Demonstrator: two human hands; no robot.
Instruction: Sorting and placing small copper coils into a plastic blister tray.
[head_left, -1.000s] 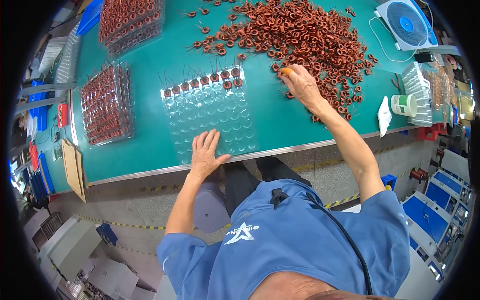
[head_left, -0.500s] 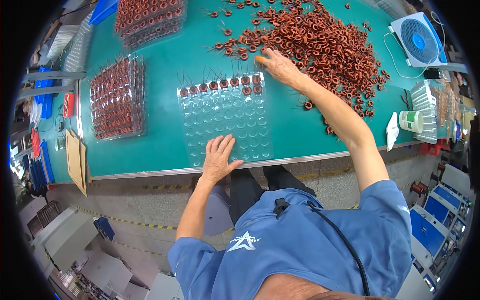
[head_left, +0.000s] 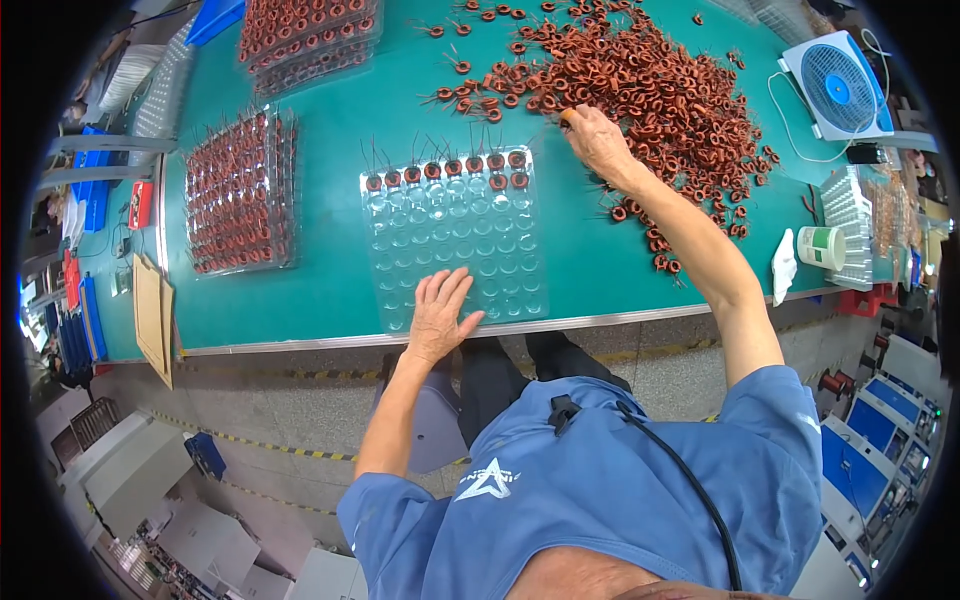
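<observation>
A clear plastic tray (head_left: pixel 455 245) with round pockets lies in front of me. Its far row holds copper-wound ring coils (head_left: pixel 432 170) with their wire leads up, and two more sit at the right end of the second row. My left hand (head_left: pixel 440 315) rests on the tray's near edge, fingers stretched out and holding nothing. At the near left side of a big heap of loose ring coils (head_left: pixel 660 95), my right hand (head_left: pixel 598 142) has its fingers bent together, an orange cover on one fingertip. Whatever is between those fingertips is hidden.
Stacked filled trays (head_left: pixel 240 195) stand to the left, with another stack (head_left: pixel 310 40) farther back. At the right are a small blue-and-white fan (head_left: pixel 835 85), a white tub (head_left: pixel 820 246) and a white cloth (head_left: pixel 784 265). Cardboard sheets (head_left: pixel 152 325) lean at the table's left end.
My right hand has moved right, onto the heap's edge, and its fingers have drawn together. My left hand stays on the tray.
</observation>
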